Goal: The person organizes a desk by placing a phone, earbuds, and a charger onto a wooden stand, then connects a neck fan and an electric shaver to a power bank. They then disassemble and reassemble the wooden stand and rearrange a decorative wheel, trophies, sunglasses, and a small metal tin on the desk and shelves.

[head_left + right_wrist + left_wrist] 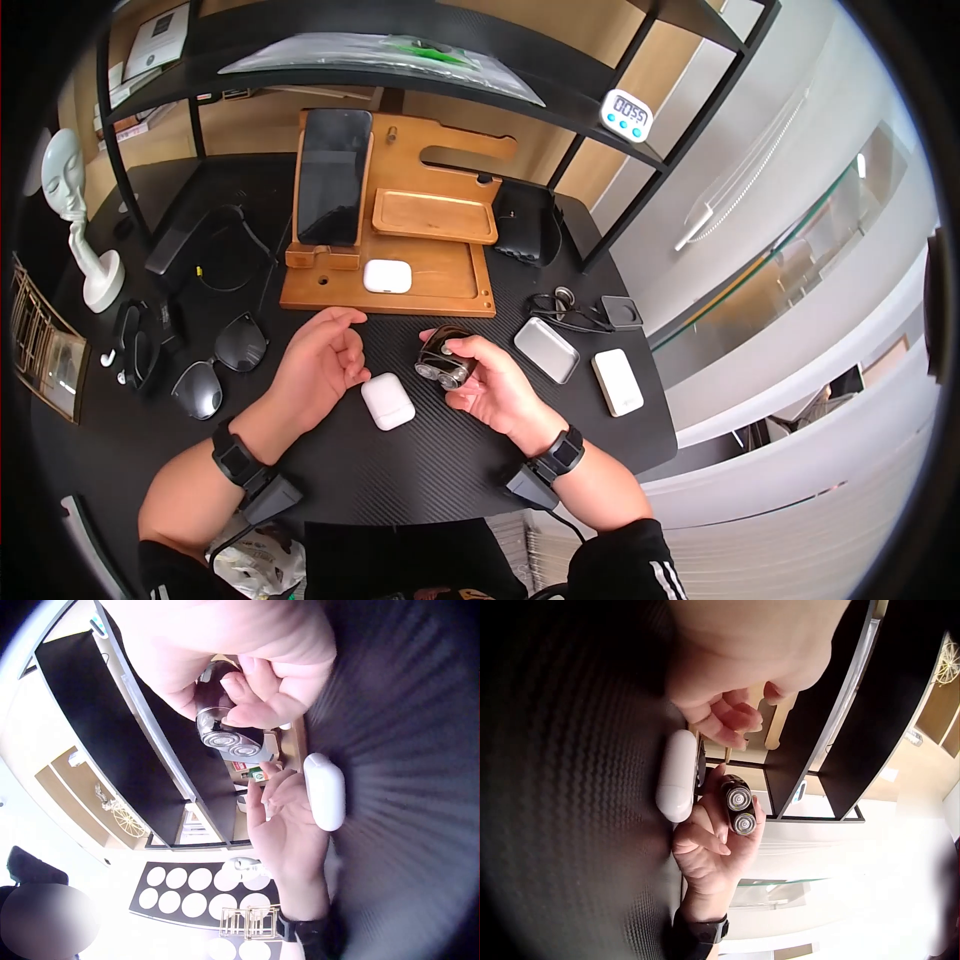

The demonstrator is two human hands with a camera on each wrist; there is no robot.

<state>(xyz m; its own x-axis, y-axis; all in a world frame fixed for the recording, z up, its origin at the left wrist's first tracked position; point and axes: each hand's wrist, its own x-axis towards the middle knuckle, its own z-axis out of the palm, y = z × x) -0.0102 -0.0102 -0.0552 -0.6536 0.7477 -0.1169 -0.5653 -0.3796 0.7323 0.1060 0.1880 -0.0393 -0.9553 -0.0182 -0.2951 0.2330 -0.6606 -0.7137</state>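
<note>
My right hand grips a small dark electric shaver with two round silver shaving heads. In the left wrist view the heads face the camera, and the right wrist view shows fingers wrapped about the glossy body. To the left, my left hand rests with loosely bent fingers and holds nothing. Between the hands a white earbud case lies on the black desk, close to the left fingertips.
Behind the hands stands a wooden stand bearing a phone and a second white case. Sunglasses lie left. A metal tray, cables and a white block lie right. A shelf spans the back.
</note>
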